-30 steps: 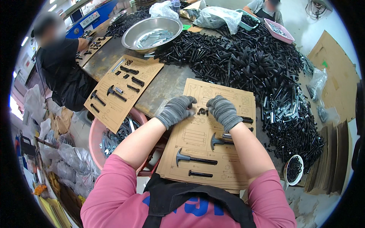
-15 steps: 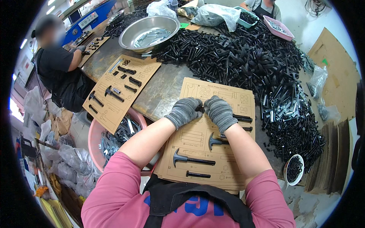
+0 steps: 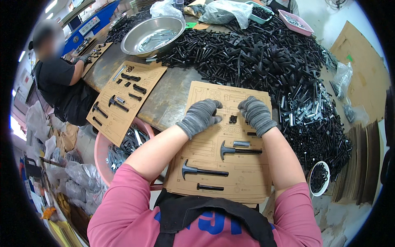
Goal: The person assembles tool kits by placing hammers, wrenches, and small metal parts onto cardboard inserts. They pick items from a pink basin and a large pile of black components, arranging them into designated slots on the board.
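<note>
Grey knit gloves cover both my hands, which hover over the top of a stack of printed brown cardboard sheets (image 3: 197,150). My left hand (image 3: 200,117) has thumb and fingers apart with nothing between them. Curled fingers bunch together on my right hand (image 3: 258,116); what they hold, if anything, is hidden. Small black threaded pieces (image 3: 233,119) lie on the sheet between the hands. Below them are a silver sleeve (image 3: 241,143), a black T-shaped bolt (image 3: 238,151), a larger T-shaped bolt (image 3: 203,171) and a straight black bolt (image 3: 210,187). My right wrist partly covers another black bolt (image 3: 252,133).
A second cardboard sheet with hardware (image 3: 108,123) lies at left, above a pink basin of wrenches (image 3: 98,152). Behind are a steel bowl (image 3: 127,41) and a large heap of black bolts (image 3: 247,61). A white bowl (image 3: 327,181) stands right. A co-worker (image 3: 57,82) works far left.
My hands were close together over the sheet; they have now moved apart. The small black pieces lie uncovered between them. The silver sleeve now shows beside my right forearm.
</note>
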Available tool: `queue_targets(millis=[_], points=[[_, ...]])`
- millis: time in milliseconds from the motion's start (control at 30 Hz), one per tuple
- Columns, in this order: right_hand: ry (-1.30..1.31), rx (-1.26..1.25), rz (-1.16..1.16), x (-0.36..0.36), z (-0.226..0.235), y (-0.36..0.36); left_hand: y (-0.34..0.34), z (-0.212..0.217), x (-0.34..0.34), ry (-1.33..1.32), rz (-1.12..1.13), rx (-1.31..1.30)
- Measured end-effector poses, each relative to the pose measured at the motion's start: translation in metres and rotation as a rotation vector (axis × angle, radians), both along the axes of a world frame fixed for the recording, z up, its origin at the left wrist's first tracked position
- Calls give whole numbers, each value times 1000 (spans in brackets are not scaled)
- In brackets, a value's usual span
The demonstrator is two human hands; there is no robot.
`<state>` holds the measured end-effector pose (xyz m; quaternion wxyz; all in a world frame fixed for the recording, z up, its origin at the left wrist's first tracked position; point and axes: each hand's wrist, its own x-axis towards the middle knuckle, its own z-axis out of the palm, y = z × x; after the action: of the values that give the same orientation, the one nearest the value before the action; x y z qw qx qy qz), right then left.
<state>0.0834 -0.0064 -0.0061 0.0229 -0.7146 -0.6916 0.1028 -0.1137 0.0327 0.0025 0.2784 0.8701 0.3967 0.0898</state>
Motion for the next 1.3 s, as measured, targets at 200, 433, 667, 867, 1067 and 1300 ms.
queue_targets(millis=[200,433,667,867,1067,1300], points=[[-88,-61,64,-5,-8,-8,-10,0,42,253,-122,35],[-142,-78,46,-8,-8,-8,-6,-14,53,249,-88,30],[-82,58,77,-7,-5,-13,-6,-7,41,158,-37,33],[112,330,78,10,-1,-42,-12,31,-61,-160,178,42],[313,543,176,18,2,-70,-54,6,-226,-213,386,48],[533,506,121,0,6,-87,-120,-104,-341,456,355,282]])
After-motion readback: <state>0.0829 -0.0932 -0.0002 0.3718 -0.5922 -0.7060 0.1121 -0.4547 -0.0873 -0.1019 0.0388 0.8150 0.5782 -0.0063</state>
